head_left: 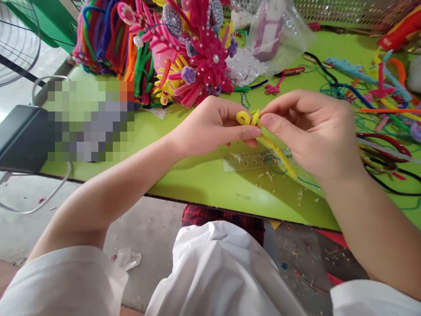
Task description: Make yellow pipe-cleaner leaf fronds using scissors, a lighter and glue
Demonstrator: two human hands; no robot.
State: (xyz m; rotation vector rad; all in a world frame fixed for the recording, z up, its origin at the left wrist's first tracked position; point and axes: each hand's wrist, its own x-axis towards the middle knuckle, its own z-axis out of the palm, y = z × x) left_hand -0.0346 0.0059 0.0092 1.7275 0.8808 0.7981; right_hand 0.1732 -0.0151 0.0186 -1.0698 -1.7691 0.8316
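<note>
Between my two hands is a yellow pipe cleaner (279,154), bent into small loops at its upper end, its straight tail hanging down to the right. My left hand (219,120) pinches it just below the loops, thumb on the near side. Thumb and forefinger of my right hand (305,127) close on the looped part from the right. Below them a clear plastic ruler (240,161) with circle cut-outs lies on the green table (197,175), a thin teal thread across its right end.
Pink pipe-cleaner flowers with pearls (213,61) and colourful pipe-cleaner bundles (101,39) stand at the back. A plastic bag (289,35) lies behind my hands. Red-handled scissors (391,147), loose pipe cleaners and threads crowd the right. A dark box (24,138) and white cable sit left.
</note>
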